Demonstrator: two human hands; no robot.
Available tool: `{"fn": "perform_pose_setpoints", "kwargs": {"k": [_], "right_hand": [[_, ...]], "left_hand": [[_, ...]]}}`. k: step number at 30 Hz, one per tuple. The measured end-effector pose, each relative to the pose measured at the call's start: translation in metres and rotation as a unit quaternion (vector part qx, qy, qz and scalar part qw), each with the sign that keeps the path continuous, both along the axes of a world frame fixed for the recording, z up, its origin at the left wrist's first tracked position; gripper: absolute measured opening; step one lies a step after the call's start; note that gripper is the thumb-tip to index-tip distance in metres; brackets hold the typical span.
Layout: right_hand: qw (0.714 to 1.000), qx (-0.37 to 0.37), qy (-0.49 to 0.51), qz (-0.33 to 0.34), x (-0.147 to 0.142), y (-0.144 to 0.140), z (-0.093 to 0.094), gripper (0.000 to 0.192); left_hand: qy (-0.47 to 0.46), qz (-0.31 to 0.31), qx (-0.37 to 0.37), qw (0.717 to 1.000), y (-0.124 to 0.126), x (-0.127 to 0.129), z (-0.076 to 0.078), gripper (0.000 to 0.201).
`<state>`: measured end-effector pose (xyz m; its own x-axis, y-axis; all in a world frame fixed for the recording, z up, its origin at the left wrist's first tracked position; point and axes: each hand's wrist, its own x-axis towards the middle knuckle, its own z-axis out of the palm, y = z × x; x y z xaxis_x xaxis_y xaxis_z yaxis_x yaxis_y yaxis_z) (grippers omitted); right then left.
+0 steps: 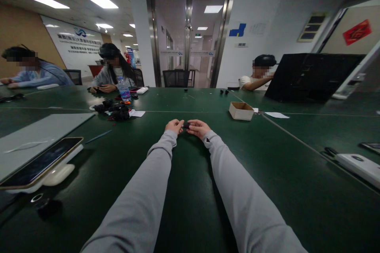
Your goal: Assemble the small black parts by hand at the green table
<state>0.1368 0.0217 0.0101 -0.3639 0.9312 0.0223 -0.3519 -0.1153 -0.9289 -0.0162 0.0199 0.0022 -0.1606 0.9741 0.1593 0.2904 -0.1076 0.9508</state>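
Note:
Both my arms, in light grey sleeves, reach forward over the dark green table (190,189). A small black piece (186,125) is between my hands, above or on the table; its exact kind is too small to tell. My right hand (199,127) is closed on it with thumb and fingertips. From the other side, my left hand (174,126) pinches at its left end, where a small light spot shows. The fingers hide part of the piece.
An open cardboard box (241,111) stands ahead right. Left are a heap of black parts (114,110), a water bottle (124,90), a blue stick (99,136) and a phone (41,162). A monitor (311,77) stands far right. Several people sit across the table.

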Motion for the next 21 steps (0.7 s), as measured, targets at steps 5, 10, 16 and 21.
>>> {"fn": "perform_pose_setpoints", "kwargs": {"k": [5, 10, 16, 21], "right_hand": [[0.999, -0.022, -0.016, -0.037, -0.0016, -0.0018, 0.0035, 0.012], [0.998, -0.029, -0.009, -0.049, -0.0028, -0.0008, 0.0034, 0.009], [0.998, -0.026, -0.006, -0.049, -0.0026, 0.0006, 0.0017, 0.009], [0.999, -0.023, -0.005, -0.045, -0.0026, 0.0017, 0.0004, 0.01]], "left_hand": [[-0.077, -0.047, 0.049, 0.995, 0.0031, 0.0025, -0.0007, 0.015], [-0.074, -0.025, -0.031, 0.996, 0.0036, 0.0059, 0.0023, 0.023], [-0.033, -0.029, -0.006, 0.999, 0.0, 0.0073, 0.0025, 0.026], [-0.039, -0.024, -0.023, 0.999, -0.0017, 0.0066, 0.0054, 0.027]]}}
